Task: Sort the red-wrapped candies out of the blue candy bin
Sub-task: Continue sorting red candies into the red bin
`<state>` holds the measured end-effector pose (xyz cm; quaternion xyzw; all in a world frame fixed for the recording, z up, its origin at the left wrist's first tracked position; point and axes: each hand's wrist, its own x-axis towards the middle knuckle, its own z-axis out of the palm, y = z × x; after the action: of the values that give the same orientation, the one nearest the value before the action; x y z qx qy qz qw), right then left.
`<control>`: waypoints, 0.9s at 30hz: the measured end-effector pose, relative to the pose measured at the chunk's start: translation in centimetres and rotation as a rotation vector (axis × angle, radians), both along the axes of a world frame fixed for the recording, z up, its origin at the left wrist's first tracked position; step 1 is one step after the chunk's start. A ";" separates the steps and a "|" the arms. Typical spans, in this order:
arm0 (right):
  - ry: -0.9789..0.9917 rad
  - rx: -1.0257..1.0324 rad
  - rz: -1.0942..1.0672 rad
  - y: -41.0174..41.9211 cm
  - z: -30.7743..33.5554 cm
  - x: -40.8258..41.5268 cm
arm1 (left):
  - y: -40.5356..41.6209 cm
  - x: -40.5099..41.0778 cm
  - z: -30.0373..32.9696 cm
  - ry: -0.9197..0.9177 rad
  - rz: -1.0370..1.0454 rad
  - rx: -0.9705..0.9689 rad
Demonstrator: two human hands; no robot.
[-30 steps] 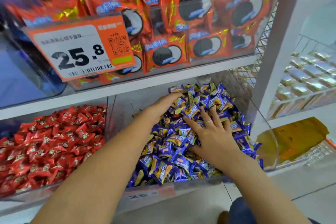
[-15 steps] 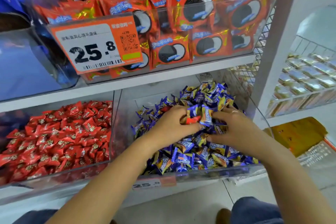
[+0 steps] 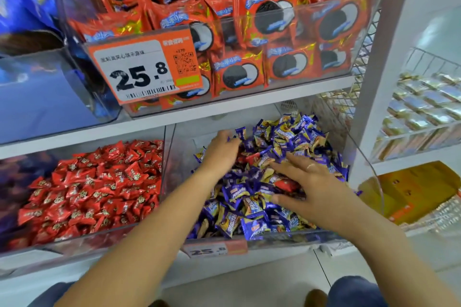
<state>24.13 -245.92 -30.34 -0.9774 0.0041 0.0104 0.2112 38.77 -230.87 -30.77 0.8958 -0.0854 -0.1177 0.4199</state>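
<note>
Since half a second ago the 2 hands have parted: the left hand (image 3: 220, 149) has gone up and back into the heap, and the right hand (image 3: 314, 187) has dropped flat, where both had been bunched together over a clutch of wrappers; the left fingers are curled down into the pile, though whether they grip anything I cannot tell; the right fingers (image 3: 287, 164) lie straight and spread, holding nothing, probably to press the blue sweets aside. That spreading bares 2 red-wrapped candies in the blue candy bin (image 3: 369, 172): one (image 3: 252, 157) between the hands, another (image 3: 285, 184) just under the right palm (half covered). The red candy bin (image 3: 82, 242) stands beside on the shelf, presumably their destination.
</note>
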 end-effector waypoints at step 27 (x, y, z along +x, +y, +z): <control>0.206 -0.111 -0.122 -0.2 -0.4 2.2 | -4.2 2.1 0.6 0.466 -0.157 -0.343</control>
<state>26.37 -246.14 -30.70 -0.9793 0.0858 0.0975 0.1555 40.86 -235.05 -30.15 0.7514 -0.0744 -0.3359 0.5630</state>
